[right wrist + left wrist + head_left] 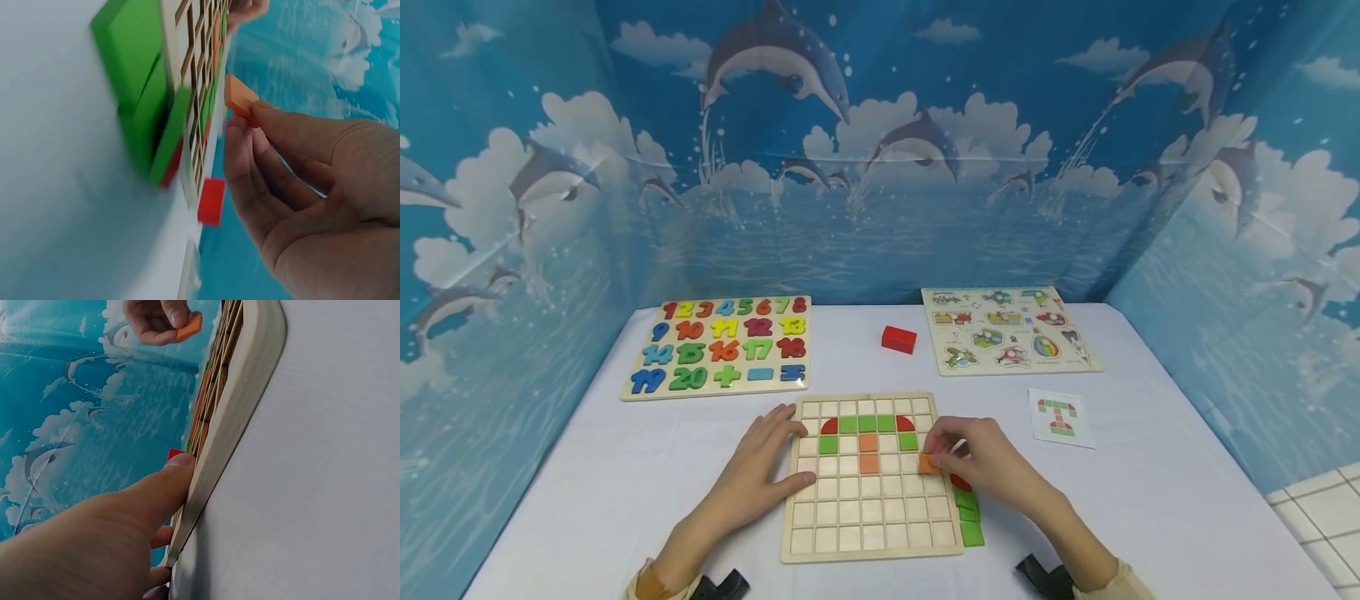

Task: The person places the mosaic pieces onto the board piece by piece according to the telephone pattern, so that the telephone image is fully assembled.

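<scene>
My right hand pinches an orange square tile between thumb and fingers, above the right side of a wooden grid board. The right wrist view shows that tile held clear of the board. My left hand rests on the board's left edge, thumb and fingers spread. Set in the grid are red quarter-round tiles, green square tiles and two orange squares, one below the other. Loose green tiles and a red piece lie along the board's right edge, partly overlapping.
A number puzzle board lies at the back left, a picture puzzle board at the back right. Between them sits a red block. A printed pattern card lies to the right. Dolphin-print curtains enclose the table.
</scene>
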`<action>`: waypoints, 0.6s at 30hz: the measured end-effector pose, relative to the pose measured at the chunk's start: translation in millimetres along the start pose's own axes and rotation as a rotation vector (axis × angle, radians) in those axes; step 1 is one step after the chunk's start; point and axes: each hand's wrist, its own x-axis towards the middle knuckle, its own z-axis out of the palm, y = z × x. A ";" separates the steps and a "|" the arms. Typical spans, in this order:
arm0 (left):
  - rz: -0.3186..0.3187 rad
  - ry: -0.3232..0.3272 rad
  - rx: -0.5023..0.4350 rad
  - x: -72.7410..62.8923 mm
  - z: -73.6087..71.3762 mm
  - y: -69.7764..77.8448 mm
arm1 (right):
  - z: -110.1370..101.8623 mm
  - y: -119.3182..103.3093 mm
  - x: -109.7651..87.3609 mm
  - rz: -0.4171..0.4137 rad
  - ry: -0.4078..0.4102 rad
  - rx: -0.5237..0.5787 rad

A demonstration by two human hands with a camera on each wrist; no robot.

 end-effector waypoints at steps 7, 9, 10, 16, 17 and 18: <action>0.004 0.010 0.002 0.1 -0.7 0.5 | 24.6 -20.2 21.5 -0.080 -0.072 0.014; 0.004 0.012 0.000 0.3 -0.9 1.2 | 29.9 -24.4 25.5 -0.092 -0.078 0.010; 0.005 0.013 0.002 0.5 -1.0 1.6 | 32.3 -26.1 26.9 -0.097 -0.078 0.012; 0.004 0.000 0.012 0.7 -2.4 3.0 | 46.1 -30.0 29.5 -0.099 -0.078 0.032; 0.003 0.000 0.011 0.6 -2.6 2.8 | 48.1 -30.3 29.7 -0.101 -0.078 0.032; 0.001 0.000 0.011 0.5 -2.7 2.5 | 49.8 -30.8 29.9 -0.105 -0.078 0.033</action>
